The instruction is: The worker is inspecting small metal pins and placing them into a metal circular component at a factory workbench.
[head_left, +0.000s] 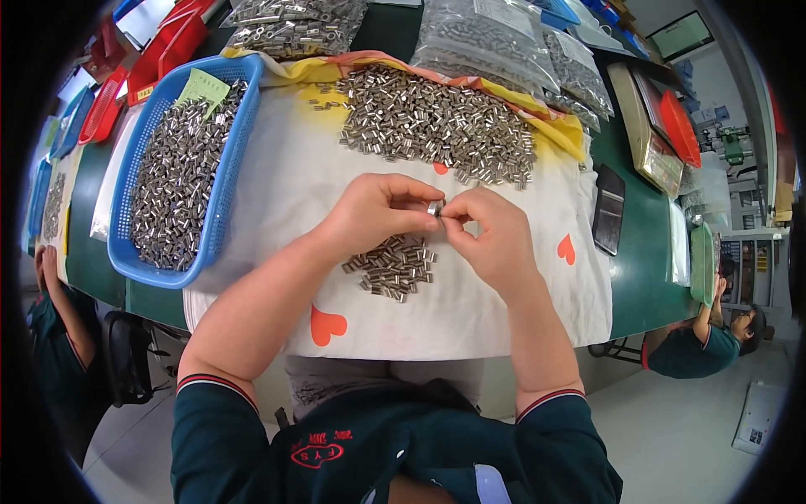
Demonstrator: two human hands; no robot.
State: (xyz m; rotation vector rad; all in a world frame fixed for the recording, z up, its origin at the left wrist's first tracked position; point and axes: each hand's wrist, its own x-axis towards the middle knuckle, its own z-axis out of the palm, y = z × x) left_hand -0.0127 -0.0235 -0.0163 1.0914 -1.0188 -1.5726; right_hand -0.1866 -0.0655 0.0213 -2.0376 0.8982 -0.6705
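My left hand (388, 206) pinches a small silvery metal sleeve (434, 207) between thumb and fingers. From the other side my right hand (487, 227) meets it, thumb and forefinger pressed together at the sleeve's edge; whether they grip the same piece or another small one is hidden. Just below the hands lies a small pile of short metal sleeves (393, 267) on the white cloth (277, 202). Beyond the hands spreads a much larger heap of the same kind of sleeves (437, 122).
A blue plastic basket (117, 220) full of metal sleeves stands at left. Clear bags of metal parts (483, 38) line the far side. On the green table at right lies a dark phone-like slab (609, 210). Co-workers sit at left (63, 328) and right (701, 349).
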